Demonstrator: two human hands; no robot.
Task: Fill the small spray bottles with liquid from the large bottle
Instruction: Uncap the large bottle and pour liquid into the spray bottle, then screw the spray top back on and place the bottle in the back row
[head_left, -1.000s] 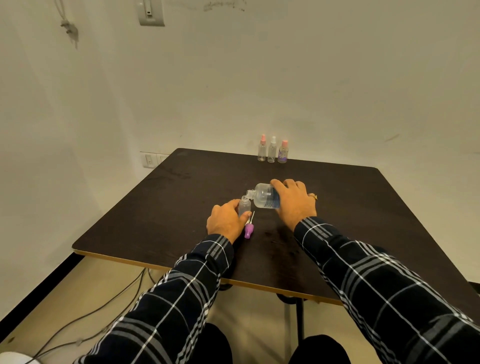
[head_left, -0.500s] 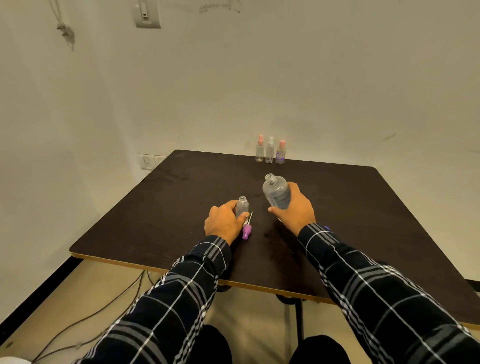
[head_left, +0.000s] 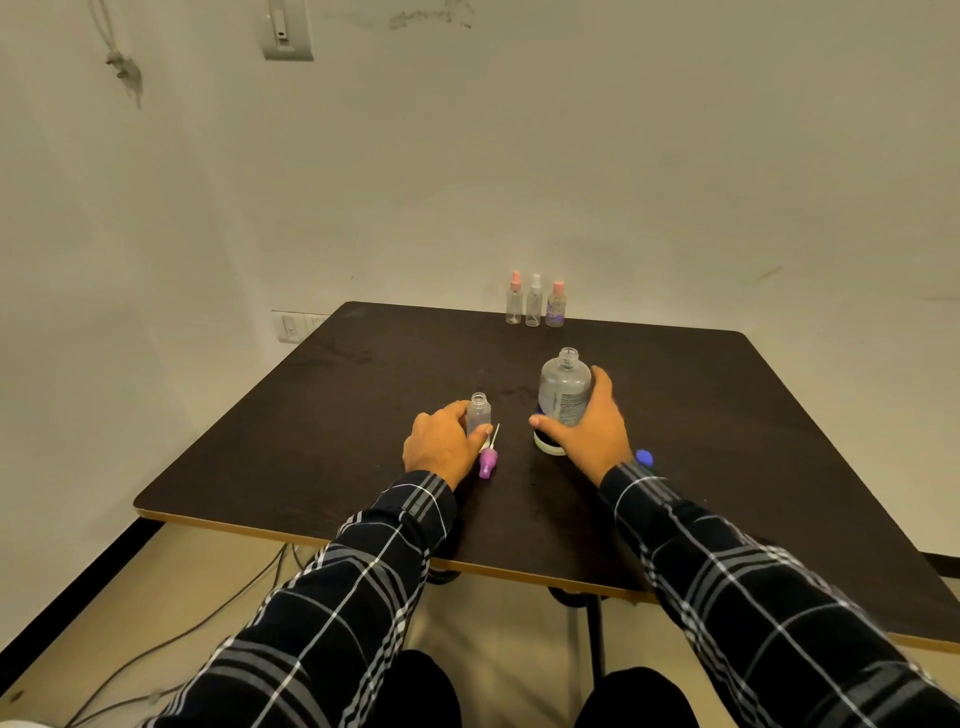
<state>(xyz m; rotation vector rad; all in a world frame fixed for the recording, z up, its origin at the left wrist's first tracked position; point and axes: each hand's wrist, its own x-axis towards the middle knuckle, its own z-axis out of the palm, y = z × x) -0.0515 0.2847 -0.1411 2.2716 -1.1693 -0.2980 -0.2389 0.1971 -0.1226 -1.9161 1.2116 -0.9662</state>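
Note:
A small clear spray bottle (head_left: 478, 413) stands upright and uncapped on the dark table (head_left: 363, 395), held by my left hand (head_left: 444, 447). Its purple spray cap (head_left: 488, 460) with a white tube lies on the table just right of that hand. My right hand (head_left: 589, 426) grips the large clear bottle (head_left: 563, 387), which stands upright with its neck uncapped. A blue cap (head_left: 644, 457) lies on the table just right of my right wrist. At the table's far edge stand three more small spray bottles (head_left: 535, 301), capped, in a row.
The wall rises close behind the table's far edge. A wall socket (head_left: 293, 326) sits left of the table. Cables (head_left: 171, 639) trail on the floor below the near left corner. My knees show under the near edge.
The large bottle was tipped with its neck over the small bottle a second ago. My right hand has swung it upright and set it down to the right. My left hand has stayed put.

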